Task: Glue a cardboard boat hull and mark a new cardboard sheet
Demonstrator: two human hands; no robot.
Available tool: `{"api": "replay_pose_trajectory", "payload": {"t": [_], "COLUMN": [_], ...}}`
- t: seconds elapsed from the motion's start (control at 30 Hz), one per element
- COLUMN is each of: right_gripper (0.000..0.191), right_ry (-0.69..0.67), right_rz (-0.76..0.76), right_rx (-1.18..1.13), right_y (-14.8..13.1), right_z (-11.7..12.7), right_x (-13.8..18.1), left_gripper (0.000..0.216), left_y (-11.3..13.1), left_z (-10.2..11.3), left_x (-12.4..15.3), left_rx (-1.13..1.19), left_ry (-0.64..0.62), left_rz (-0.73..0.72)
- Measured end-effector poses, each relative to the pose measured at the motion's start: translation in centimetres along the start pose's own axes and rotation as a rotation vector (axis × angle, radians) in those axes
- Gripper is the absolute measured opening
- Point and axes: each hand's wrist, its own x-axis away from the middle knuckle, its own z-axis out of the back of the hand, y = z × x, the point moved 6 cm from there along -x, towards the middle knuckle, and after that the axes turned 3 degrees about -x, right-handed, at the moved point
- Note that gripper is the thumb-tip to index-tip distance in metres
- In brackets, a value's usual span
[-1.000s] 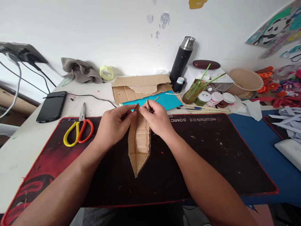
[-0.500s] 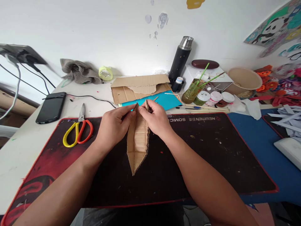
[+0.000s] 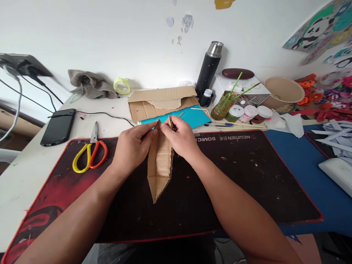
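A folded cardboard piece [image 3: 158,169], boat-shaped with a pointed near end, rests on the black and red desk mat [image 3: 247,176]. My left hand [image 3: 131,147] pinches its far left flap between thumb and fingers. My right hand [image 3: 180,138] pinches the far right flap, and the two hands meet at the far tip. The fingers of both hands are closed on the cardboard. The near point of the piece lies free on the mat.
Yellow and red scissors [image 3: 89,154] lie at the mat's left, a black phone [image 3: 58,126] with a cable beyond them. Behind are flat cardboard sheets [image 3: 162,101], a teal sheet [image 3: 192,117], a black flask [image 3: 209,68], paint jars [image 3: 249,113], a jar of brushes [image 3: 224,106] and a paper bowl [image 3: 286,93].
Both hands and the cardboard piece stay almost still; the whole view has shifted slightly left and up. The grip on the far tip is unchanged.
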Motion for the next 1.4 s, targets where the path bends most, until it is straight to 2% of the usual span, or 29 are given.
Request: {"api": "replay_pose_trajectory", "payload": {"t": [0.3,0.6,1.4], "right_gripper": [0.026,0.031,0.029], "right_ry": [-0.006,-0.002,0.006], "right_rz": [0.012,0.022,0.029], "right_rx": [-0.008,-0.055,-0.027], "right_y": [-0.15,-0.22,-0.24], "right_z": [-0.08,-0.13,-0.16], "right_x": [0.03,0.09,0.09], "left_gripper": [0.035,0.033,0.031], "left_y": [-0.02,-0.08,-0.17], "left_z": [0.11,0.11,0.11], "left_x": [0.04,0.17,0.15], "left_rx": [-0.021,-0.026,-0.029], "left_ry": [0.009,0.068,0.086], "left_rz": [0.005,-0.054,-0.066]}}
